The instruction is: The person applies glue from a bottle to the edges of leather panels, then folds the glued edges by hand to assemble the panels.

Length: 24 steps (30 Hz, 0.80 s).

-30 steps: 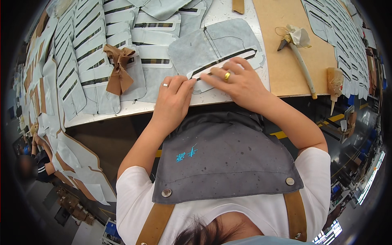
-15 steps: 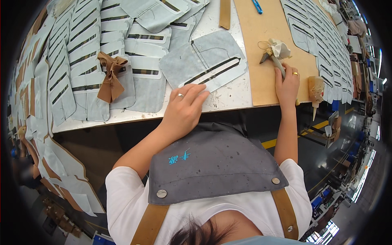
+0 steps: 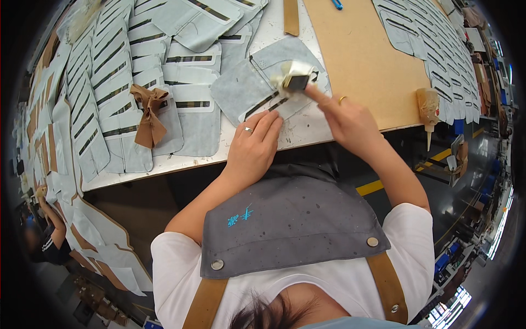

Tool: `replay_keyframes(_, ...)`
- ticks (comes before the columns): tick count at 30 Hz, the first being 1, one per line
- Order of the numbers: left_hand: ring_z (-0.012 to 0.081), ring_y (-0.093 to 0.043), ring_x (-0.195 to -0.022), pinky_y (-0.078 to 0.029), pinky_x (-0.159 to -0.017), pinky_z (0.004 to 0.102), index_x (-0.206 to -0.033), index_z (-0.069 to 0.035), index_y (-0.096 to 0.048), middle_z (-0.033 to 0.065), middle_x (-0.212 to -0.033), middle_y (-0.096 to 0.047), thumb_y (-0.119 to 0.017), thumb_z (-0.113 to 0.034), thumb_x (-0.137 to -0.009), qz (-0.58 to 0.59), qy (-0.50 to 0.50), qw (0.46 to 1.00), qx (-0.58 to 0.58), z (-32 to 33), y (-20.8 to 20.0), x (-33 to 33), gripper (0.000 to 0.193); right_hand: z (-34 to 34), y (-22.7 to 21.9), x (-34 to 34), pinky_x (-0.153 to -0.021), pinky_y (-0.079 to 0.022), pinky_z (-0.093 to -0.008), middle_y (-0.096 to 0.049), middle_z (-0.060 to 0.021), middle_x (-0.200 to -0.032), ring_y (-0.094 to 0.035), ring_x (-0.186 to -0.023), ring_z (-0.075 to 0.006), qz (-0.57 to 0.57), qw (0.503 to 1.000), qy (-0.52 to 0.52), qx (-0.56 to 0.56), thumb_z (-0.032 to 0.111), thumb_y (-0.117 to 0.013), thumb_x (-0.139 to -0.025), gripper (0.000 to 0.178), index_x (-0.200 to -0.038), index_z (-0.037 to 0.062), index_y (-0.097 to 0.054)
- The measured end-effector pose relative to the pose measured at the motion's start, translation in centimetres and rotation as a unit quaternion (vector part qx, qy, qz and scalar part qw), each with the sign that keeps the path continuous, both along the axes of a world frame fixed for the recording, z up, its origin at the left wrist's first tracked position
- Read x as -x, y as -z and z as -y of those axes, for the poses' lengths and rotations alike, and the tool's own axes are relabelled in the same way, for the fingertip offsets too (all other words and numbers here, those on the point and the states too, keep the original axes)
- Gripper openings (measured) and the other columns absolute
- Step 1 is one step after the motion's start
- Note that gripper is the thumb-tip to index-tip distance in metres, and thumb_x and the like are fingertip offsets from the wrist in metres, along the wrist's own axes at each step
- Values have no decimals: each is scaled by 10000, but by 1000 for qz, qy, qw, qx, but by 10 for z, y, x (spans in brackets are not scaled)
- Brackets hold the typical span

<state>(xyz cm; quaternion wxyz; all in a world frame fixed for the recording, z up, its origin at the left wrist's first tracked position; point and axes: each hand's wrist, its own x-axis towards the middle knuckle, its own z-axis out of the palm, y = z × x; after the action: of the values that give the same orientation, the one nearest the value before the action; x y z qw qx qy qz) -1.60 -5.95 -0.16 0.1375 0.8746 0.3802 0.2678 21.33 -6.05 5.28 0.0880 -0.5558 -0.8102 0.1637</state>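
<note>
Your right hand [image 3: 353,123] grips a hammer [image 3: 297,82], its blurred head over the grey panel [image 3: 234,91]. Your left hand [image 3: 255,143] lays its fingers together at that panel's near edge; whether they pinch it, I cannot tell. The panel lies on the white table [image 3: 301,128], beside overlapping panels [image 3: 192,125].

Ones, twos and too many to tally

I count two hands of mine, one left hand [image 3: 253,147] and one right hand [image 3: 355,125], with two rings [image 3: 249,129]. There is one hammer [image 3: 296,83], one nozzled bottle [image 3: 428,107], one brown knotted cloth [image 3: 150,118], one tan strip [image 3: 291,17] and one tan board [image 3: 364,60]. My one apron [image 3: 296,225] shows three round studs [image 3: 217,265] and two straps [image 3: 386,281]. I see one co-worker [image 3: 53,237]. Before me lies one grey panel [image 3: 231,90]; the overlapping panels [image 3: 127,147] to both sides I cannot number exactly.
</note>
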Motion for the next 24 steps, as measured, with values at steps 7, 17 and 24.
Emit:
replay_keyframes(7,268,-564,-1126,-438,-905,384,-1142,-29,-604,87,-1171,-604,-633,-28,-801,-8,7,1000,-14,1,0,2,342,15,18,7,-524,-477,-406,-579,-140,-688,-588,-561,-309,-68,996,21,-49,70,-548,-889,587,-1429,280,-450)
replay_keyframes(17,265,-560,-868,-363,-829,378,-978,-74,-622,72,-882,-590,-660,-94,-818,-37,-74,997,-6,-9,-16,22,165,-4,8,-99,-813,-487,-417,-633,-165,-1039,-608,-946,-319,-5,936,192,-293,233,-604,-924,381,-1288,123,-584)
replay_keyframes(24,267,-525,-943,-370,-813,387,-1015,-71,-593,76,-981,-575,-670,-128,-811,-20,-21,999,14,-28,-17,-26,226,36,8,-280,-810,-504,-344,-687,-132,-936,-650,-929,-234,-41,828,545,125,541,-661,-835,684,-1231,-9,-571)
